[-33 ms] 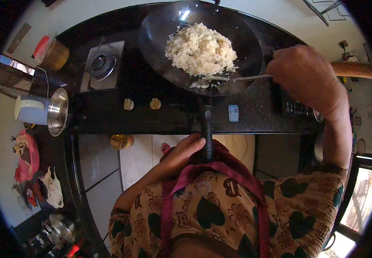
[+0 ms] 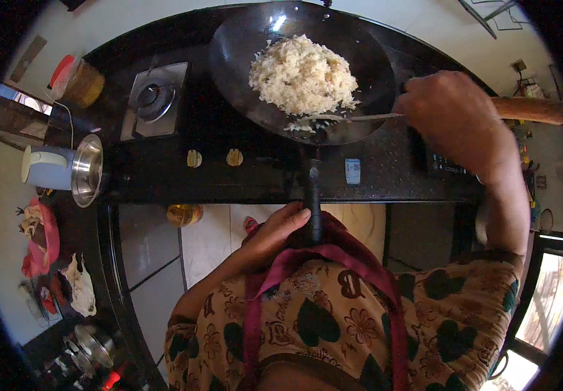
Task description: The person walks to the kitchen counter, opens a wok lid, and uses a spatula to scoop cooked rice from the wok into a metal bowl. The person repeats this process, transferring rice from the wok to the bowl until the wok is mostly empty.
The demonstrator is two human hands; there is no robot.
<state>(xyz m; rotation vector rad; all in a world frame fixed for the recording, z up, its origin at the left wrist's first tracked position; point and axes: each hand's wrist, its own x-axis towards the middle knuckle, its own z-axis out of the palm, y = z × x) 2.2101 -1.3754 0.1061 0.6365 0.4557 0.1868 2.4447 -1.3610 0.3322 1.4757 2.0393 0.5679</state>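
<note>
While the right hand [image 2: 454, 120] is clamped on the spatula [image 2: 532, 111], the left hand [image 2: 280, 227] touches the wok handle [image 2: 315, 195] with its thumb (fingers hidden; closure cannot be told). The spatula's tip lies at the near edge of the rice [image 2: 304, 75], inside the wok [image 2: 374, 68].

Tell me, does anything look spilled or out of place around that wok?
Nothing looks clearly amiss. The rice is heaped inside the wok; a small patch lies apart from the heap, near the utensil in the right hand, but within the wok. No rice is plainly spilled on the black counter.
</note>
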